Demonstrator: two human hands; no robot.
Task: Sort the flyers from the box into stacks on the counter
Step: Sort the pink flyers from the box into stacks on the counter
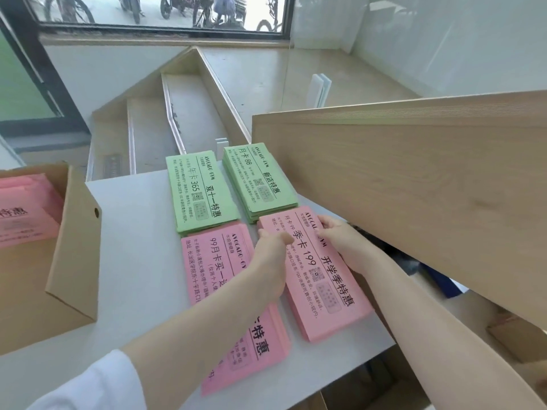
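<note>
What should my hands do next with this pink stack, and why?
Probably let go and reach into the box for more: both hands, left and right, rest on the right pink stack, which looks squared, and pink flyers remain inside.

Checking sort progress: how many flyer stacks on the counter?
4. Green stacks far left and far right; pink stacks near left and near right. More pink flyers remain in the box.

Both bare forearms reach forward over the counter [133, 232]. The left hand [270, 255] lies with its fingers curled and its thumb pointing right, and the right hand [340, 236] pinches, its fingertips turned left.
</note>
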